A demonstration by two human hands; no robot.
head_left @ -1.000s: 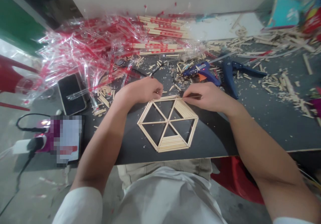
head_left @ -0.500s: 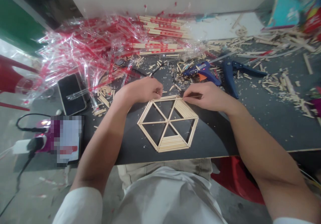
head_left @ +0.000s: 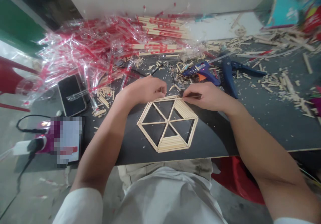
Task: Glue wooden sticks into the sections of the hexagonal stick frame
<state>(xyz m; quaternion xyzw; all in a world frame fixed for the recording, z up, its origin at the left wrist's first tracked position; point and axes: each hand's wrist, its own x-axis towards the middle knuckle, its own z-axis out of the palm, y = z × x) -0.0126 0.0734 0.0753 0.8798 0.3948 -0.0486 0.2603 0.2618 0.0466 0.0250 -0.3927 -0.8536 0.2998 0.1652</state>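
Note:
A flat hexagonal frame of thin wooden sticks (head_left: 167, 121) lies on the dark table, with spokes meeting at its middle. Rows of sticks partly fill its upper right and bottom sections. At the frame's far side my left hand (head_left: 147, 88) is closed, its curled fingertips by the top edge. My right hand (head_left: 208, 96) pinches with thumb and forefinger at the upper right corner. Whatever sits between the fingers of either hand is too small or hidden to make out.
A blue glue gun (head_left: 203, 72) and blue-handled cutters (head_left: 232, 75) lie beyond my right hand. Red and clear plastic wrappers (head_left: 85, 50) pile up at the back left, beside wrapped sticks (head_left: 163, 28). Two phones, one a dark phone (head_left: 71, 95), rest at left. Stick offcuts (head_left: 283, 81) litter the table.
My left hand has shifted slightly to the right along the frame's top edge. My right hand and the frame look almost unmoved.

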